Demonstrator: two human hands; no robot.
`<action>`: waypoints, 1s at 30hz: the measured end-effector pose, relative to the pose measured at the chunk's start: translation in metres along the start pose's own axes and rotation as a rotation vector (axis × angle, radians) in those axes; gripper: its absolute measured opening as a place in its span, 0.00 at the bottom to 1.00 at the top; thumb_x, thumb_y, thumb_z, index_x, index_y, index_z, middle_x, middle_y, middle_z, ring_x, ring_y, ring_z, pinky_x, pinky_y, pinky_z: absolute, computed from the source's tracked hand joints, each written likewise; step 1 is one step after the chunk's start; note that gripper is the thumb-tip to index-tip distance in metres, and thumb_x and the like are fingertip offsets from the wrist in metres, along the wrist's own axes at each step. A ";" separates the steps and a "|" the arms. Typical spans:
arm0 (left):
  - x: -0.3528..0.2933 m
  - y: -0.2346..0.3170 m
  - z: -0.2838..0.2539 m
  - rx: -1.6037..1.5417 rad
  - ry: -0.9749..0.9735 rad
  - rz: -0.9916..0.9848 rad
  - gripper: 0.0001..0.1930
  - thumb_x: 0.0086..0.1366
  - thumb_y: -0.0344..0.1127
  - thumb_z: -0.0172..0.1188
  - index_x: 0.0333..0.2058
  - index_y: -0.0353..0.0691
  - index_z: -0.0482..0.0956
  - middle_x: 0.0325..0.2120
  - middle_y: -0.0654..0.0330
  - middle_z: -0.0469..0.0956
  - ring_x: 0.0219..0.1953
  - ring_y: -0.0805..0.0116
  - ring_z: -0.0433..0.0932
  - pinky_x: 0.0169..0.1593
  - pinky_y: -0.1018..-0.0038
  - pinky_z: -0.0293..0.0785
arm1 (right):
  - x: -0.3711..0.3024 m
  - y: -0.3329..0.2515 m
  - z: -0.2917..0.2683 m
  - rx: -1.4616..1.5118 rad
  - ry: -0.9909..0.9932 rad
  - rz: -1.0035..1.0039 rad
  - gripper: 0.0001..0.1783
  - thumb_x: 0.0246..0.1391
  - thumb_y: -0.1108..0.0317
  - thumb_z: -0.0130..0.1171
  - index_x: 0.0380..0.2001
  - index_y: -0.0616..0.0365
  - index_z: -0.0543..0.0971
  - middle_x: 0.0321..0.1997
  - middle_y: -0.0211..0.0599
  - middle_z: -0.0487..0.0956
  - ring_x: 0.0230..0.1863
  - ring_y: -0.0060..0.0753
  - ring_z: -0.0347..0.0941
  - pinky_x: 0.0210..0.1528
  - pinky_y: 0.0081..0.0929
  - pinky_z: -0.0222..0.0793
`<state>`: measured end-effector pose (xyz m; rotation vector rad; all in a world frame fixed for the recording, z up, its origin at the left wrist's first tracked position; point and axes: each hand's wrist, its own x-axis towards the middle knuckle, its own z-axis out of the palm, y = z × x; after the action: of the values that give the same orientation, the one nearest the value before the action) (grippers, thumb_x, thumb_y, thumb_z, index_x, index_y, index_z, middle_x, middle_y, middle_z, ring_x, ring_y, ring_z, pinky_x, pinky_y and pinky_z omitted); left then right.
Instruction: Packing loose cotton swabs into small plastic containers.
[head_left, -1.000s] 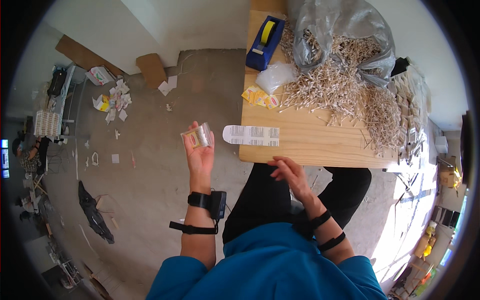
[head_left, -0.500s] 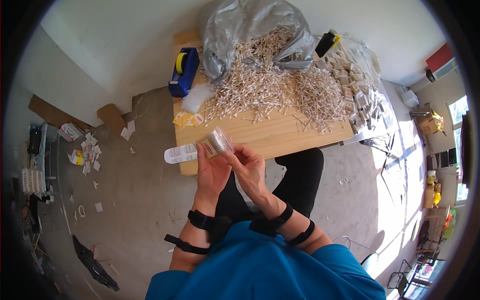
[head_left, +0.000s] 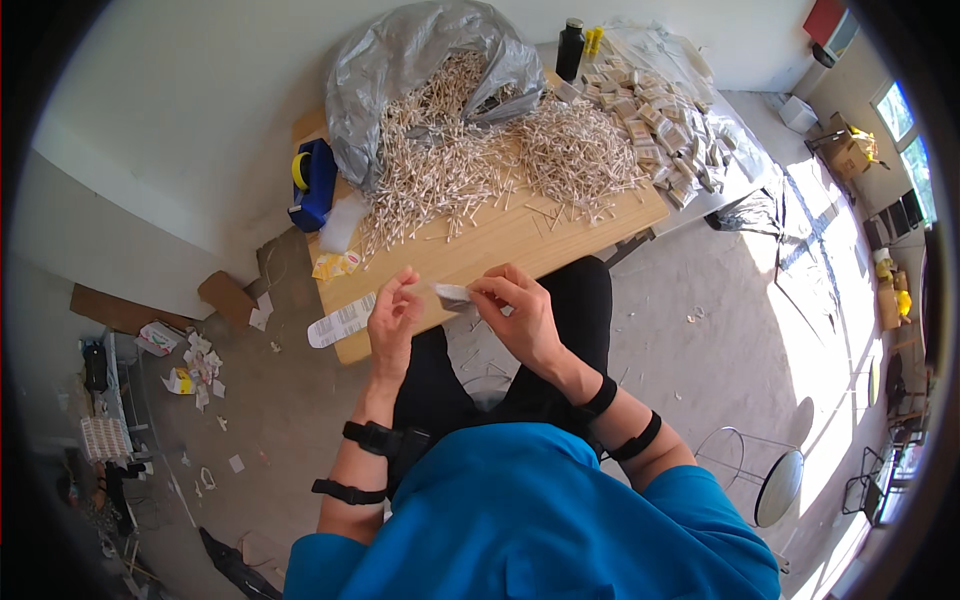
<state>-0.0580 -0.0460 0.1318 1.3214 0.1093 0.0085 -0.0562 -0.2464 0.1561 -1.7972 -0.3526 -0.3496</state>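
A small, flat, greyish-white packet [head_left: 454, 294] is pinched in the right hand [head_left: 522, 312], above the near edge of the pale wooden table [head_left: 490, 246]. Apart from it, the left hand [head_left: 394, 318] curls loosely beside a long white printed strip [head_left: 342, 322] at the near left corner. White-tipped cotton swabs [head_left: 430, 200] heap toward the far edge.

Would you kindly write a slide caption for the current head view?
Right hand pinching a small packet, left hand beside it, at a wooden table heaped with cotton swabs.
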 end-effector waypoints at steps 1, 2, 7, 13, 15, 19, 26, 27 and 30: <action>0.004 0.018 0.008 0.407 -0.117 0.170 0.24 0.63 0.45 0.64 0.55 0.46 0.74 0.49 0.62 0.74 0.47 0.68 0.74 0.49 0.76 0.68 | 0.001 0.007 -0.005 -0.054 -0.024 -0.018 0.05 0.52 0.77 0.62 0.34 0.63 0.80 0.35 0.42 0.76 0.30 0.40 0.77 0.33 0.30 0.72; 0.011 0.033 0.016 0.810 -0.233 0.347 0.23 0.59 0.41 0.67 0.53 0.43 0.76 0.48 0.61 0.74 0.44 0.68 0.75 0.45 0.76 0.70 | 0.004 0.014 -0.008 -0.059 -0.021 -0.014 0.05 0.52 0.77 0.62 0.34 0.63 0.80 0.35 0.42 0.76 0.30 0.40 0.77 0.33 0.30 0.72; 0.051 0.022 0.024 0.897 -0.410 0.511 0.10 0.57 0.30 0.67 0.38 0.38 0.81 0.35 0.59 0.76 0.35 0.62 0.78 0.37 0.70 0.74 | 0.023 0.038 -0.002 -0.163 -0.094 -0.177 0.04 0.54 0.74 0.61 0.34 0.61 0.80 0.37 0.43 0.75 0.33 0.49 0.76 0.35 0.38 0.73; 0.068 -0.011 -0.006 0.930 -0.242 0.679 0.06 0.51 0.27 0.67 0.29 0.37 0.80 0.30 0.57 0.76 0.32 0.58 0.78 0.35 0.68 0.75 | 0.045 0.066 0.033 -0.307 -0.242 -0.203 0.06 0.52 0.65 0.64 0.33 0.52 0.83 0.33 0.36 0.76 0.31 0.44 0.76 0.31 0.37 0.73; 0.070 -0.025 0.001 0.936 -0.257 0.692 0.07 0.52 0.31 0.66 0.28 0.38 0.78 0.28 0.57 0.73 0.33 0.56 0.77 0.35 0.66 0.74 | 0.046 0.082 0.029 -0.302 -0.257 -0.211 0.05 0.49 0.66 0.67 0.30 0.53 0.84 0.27 0.37 0.75 0.27 0.42 0.75 0.29 0.35 0.71; 0.073 -0.054 -0.006 0.832 -0.261 0.705 0.08 0.55 0.35 0.64 0.28 0.38 0.77 0.32 0.56 0.72 0.37 0.56 0.76 0.39 0.65 0.73 | 0.046 0.095 0.030 -0.398 -0.323 -0.270 0.04 0.46 0.71 0.69 0.26 0.57 0.82 0.25 0.39 0.73 0.25 0.43 0.73 0.26 0.36 0.68; 0.071 -0.068 -0.024 0.752 -0.232 0.461 0.08 0.55 0.30 0.65 0.28 0.36 0.73 0.32 0.56 0.71 0.38 0.55 0.74 0.41 0.63 0.72 | 0.054 0.094 0.047 -0.372 -0.501 -0.416 0.06 0.47 0.77 0.65 0.26 0.60 0.76 0.29 0.42 0.73 0.29 0.47 0.74 0.30 0.38 0.70; 0.071 -0.068 -0.026 0.765 -0.240 0.453 0.08 0.55 0.29 0.65 0.28 0.36 0.73 0.33 0.56 0.71 0.38 0.56 0.74 0.41 0.63 0.72 | 0.056 0.096 0.050 -0.366 -0.511 -0.422 0.06 0.47 0.77 0.64 0.26 0.60 0.76 0.29 0.42 0.73 0.28 0.46 0.73 0.30 0.38 0.69; 0.066 -0.070 -0.028 0.723 -0.193 0.382 0.08 0.49 0.28 0.67 0.24 0.36 0.74 0.31 0.54 0.73 0.37 0.55 0.76 0.40 0.63 0.72 | 0.052 0.099 0.053 -0.293 -0.614 -0.242 0.06 0.48 0.78 0.64 0.26 0.61 0.75 0.29 0.43 0.73 0.28 0.45 0.73 0.29 0.36 0.69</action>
<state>0.0012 -0.0322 0.0520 2.0395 -0.3369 0.1790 0.0350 -0.2164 0.0785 -2.1339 -0.9978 -0.0018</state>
